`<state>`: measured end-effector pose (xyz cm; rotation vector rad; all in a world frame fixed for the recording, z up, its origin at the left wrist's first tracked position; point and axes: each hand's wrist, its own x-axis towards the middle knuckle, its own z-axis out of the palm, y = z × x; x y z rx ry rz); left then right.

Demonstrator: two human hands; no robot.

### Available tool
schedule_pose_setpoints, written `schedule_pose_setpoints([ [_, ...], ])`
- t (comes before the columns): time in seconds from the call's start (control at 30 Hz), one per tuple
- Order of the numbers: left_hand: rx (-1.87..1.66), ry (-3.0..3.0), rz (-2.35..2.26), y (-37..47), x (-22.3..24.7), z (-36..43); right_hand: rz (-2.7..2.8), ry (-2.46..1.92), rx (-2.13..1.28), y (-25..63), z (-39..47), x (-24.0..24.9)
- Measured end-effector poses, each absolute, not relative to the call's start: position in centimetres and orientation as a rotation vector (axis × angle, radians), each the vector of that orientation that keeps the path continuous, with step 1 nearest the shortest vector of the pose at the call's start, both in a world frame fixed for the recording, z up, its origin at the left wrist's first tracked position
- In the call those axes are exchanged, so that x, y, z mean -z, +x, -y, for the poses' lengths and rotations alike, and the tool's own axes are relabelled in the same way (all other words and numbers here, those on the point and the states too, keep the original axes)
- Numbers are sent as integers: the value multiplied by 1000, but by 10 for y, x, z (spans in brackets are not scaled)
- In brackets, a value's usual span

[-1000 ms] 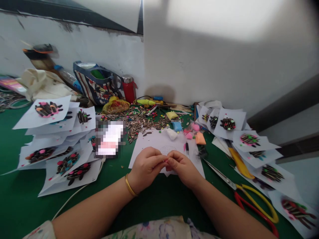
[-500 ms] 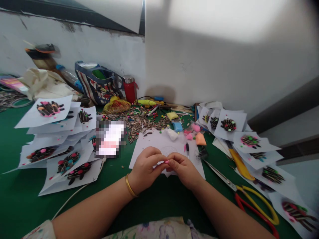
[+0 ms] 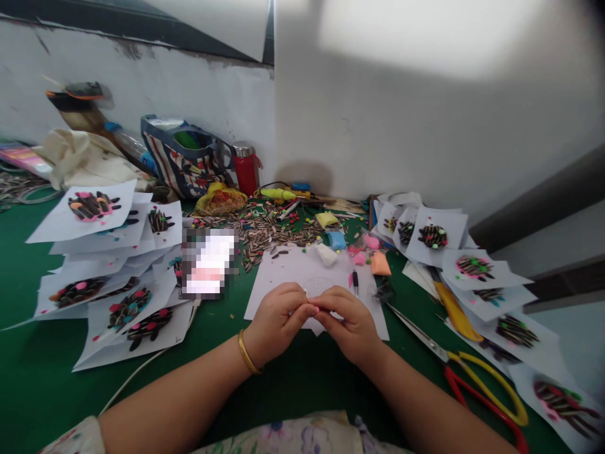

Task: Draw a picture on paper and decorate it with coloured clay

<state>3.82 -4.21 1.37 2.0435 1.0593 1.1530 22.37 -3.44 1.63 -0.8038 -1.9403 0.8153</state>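
The left hand [image 3: 278, 320], with a gold-coloured bangle [image 3: 247, 352] on its wrist, and the bare right hand [image 3: 348, 323] meet at the fingertips over the near part of a white paper sheet with a faint round drawing [image 3: 321, 268]. Thumbs and forefingers of both are pinched together on a small piece of pink clay [image 3: 314, 304], mostly hidden by the fingers, so its shape cannot be told. Just beyond the hands, on or at the far edge of the sheet, are a white lump in clear wrap [image 3: 326, 254], a soft blue block [image 3: 336, 240] and a soft yellow block [image 3: 326, 219]; to the right of these lie bright pink lumps in plastic [image 3: 370, 241] and a soft orange block [image 3: 380, 263]. A black pen [image 3: 355, 282] lies on the right side of the sheet. Behind it, striped seeds [image 3: 265, 234] are scattered over the green tabletop [image 3: 302, 391], near a red flask with a silver lid [image 3: 246, 169]. A lit, pixelated phone [image 3: 208, 263] lies left of the sheet. Overlapping white papers with seed-and-clay figures [image 3: 106, 230] are spread on the left, and similar decorated white papers [image 3: 491, 296] on the right, with large scissors with red and yellow handles [image 3: 447, 356] between these and the right hand.
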Motion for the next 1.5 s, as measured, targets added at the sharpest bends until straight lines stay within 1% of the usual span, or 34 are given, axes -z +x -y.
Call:
schedule_pose_setpoints([
  [0.23, -1163, 1968, -1052, 40, -19, 41, 1879, -852, -781, 220, 36, -18],
  [0.43, -1159, 1952, -1089, 39, -16, 39, 1960, -831, -788, 220, 36, -16],
  [0.7, -1142, 1968, -943, 40, -18, 41, 1935, -837, -782, 222, 37, -20],
  [0.97, -1089, 1914, -924, 41, -20, 41, 1901, -901, -759, 223, 38, -18],
  [1.17, -1056, 1942, -898, 40, -20, 41, 1961, -798, -791, 223, 38, -18],
  [1.5, -1072, 1877, -874, 41, -22, 40, 1935, -845, -729, 222, 38, -18],
])
